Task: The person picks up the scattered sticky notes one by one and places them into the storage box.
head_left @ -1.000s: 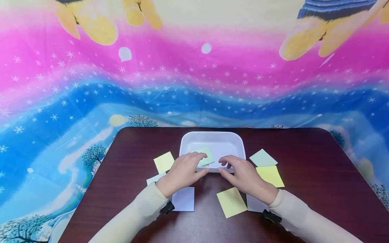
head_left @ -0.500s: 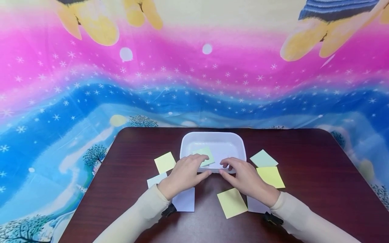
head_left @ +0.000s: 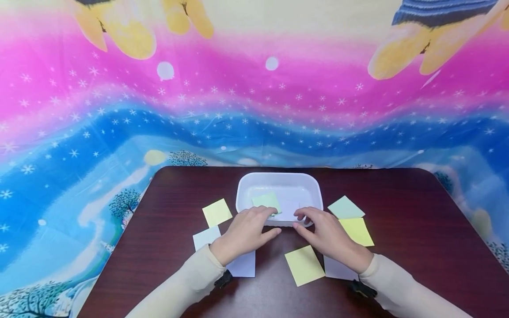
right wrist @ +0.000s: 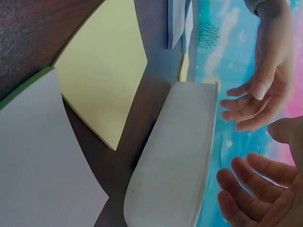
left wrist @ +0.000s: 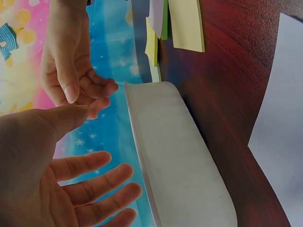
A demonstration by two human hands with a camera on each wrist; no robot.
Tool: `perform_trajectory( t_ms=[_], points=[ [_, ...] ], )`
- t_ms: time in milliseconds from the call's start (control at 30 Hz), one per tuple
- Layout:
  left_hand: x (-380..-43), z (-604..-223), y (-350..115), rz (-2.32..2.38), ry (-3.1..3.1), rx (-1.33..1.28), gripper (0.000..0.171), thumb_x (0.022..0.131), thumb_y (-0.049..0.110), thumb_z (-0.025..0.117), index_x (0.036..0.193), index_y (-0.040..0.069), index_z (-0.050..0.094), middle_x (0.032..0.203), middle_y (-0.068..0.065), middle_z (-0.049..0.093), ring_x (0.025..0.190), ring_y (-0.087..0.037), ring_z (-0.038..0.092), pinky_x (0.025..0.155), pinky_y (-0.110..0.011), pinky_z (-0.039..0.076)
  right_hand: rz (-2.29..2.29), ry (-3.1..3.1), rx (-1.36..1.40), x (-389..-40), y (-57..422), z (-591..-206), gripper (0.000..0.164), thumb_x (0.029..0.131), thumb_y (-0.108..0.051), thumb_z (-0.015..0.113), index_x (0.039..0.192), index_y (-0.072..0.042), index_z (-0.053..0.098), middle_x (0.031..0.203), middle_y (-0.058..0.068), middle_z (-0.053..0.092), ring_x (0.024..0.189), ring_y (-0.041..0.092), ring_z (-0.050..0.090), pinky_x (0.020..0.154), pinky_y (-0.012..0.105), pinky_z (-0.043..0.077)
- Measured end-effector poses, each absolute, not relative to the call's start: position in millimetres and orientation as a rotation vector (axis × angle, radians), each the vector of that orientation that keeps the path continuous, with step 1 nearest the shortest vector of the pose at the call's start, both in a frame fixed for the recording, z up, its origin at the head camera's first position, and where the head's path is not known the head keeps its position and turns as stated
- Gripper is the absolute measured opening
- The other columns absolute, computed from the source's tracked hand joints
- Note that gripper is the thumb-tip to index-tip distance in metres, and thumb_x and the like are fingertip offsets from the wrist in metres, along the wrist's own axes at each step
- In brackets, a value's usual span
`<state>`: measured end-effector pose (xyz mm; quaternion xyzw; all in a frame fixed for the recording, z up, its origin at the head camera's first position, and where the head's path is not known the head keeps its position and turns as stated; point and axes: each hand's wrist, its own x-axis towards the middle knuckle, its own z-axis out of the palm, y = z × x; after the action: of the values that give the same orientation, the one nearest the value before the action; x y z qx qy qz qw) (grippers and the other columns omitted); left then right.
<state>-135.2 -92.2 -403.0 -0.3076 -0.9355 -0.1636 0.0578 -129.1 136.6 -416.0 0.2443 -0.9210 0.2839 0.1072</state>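
- The backdrop cloth (head_left: 254, 88) fills the far part of your view, banded pink over blue, with white snowflakes and yellow cartoon shapes along its top edge.
- The dark wood table (head_left: 417, 221) lies near you and carries everything else.
- The white plastic tray (head_left: 278, 181) sits at the table's middle, its near rim just past your fingertips; the wrist views show that rim from the side, close under both palms.
- Your left hand (head_left: 244, 232) hovers at the tray's near left edge. Its fingers (left wrist: 94, 187) are spread and loosely bent, holding nothing.
- Your right hand (head_left: 328, 234) mirrors it at the tray's near right edge, fingers (right wrist: 251, 179) likewise loose and apart, gripping nothing. The two thumbs point toward each other, near but apart.
- A yellow sticky note (head_left: 304, 264) lies on the table near you, between your wrists.
- A white sticky note (head_left: 243, 265) lies partly under your left wrist, and another white note (head_left: 338, 269) partly under your right wrist.
- Right of the tray lie a yellow note (head_left: 358, 231) and, just beyond it, a pale green note (head_left: 345, 207), their corners touching or overlapping.
- Left of the tray lie a yellow note (head_left: 216, 212) and, nearer you, a white note (head_left: 206, 236).
- A pale green sticky note (head_left: 265, 201) rests inside the tray at its left half, just beyond your left fingertips; whether they touch it cannot be told.
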Motion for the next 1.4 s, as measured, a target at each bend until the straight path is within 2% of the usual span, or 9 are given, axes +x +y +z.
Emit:
perform_trajectory(
  t_ms=[500, 1000, 1400],
  points=[
    [-131, -407, -83, -0.459, -2.844, -0.951, 0.049, 0.088, 0.05, 0.055, 0.123, 0.016, 0.06, 0.114, 0.002, 0.066, 0.102, -0.013, 0.061, 0.082, -0.034, 0.049, 0.876, -2.721, 0.676, -126, 145, -416, 0.029, 0.085, -0.033, 0.065, 0.105, -0.013, 0.068, 0.09, -0.01, 0.065, 0.075, 0.005, 0.059, 0.068, 0.034, 0.051],
    [-128, -402, -76, -0.446, -2.817, -0.98, 0.048, 0.088, 0.049, 0.055, 0.123, 0.016, 0.06, 0.112, 0.003, 0.066, 0.1, -0.012, 0.061, 0.081, -0.032, 0.049, 0.831, -2.73, 0.63, -126, 157, -410, 0.029, 0.084, -0.031, 0.066, 0.107, -0.013, 0.067, 0.087, -0.01, 0.063, 0.074, 0.009, 0.059, 0.062, 0.029, 0.047],
    [-126, -399, -67, -0.456, -2.803, -1.02, 0.049, 0.088, 0.049, 0.055, 0.123, 0.015, 0.059, 0.115, 0.002, 0.065, 0.104, -0.012, 0.06, 0.083, -0.03, 0.048, 0.803, -2.708, 0.615, -130, 167, -412, 0.028, 0.085, -0.032, 0.065, 0.106, -0.013, 0.067, 0.088, -0.007, 0.064, 0.074, 0.008, 0.059, 0.064, 0.031, 0.048]
  ],
)
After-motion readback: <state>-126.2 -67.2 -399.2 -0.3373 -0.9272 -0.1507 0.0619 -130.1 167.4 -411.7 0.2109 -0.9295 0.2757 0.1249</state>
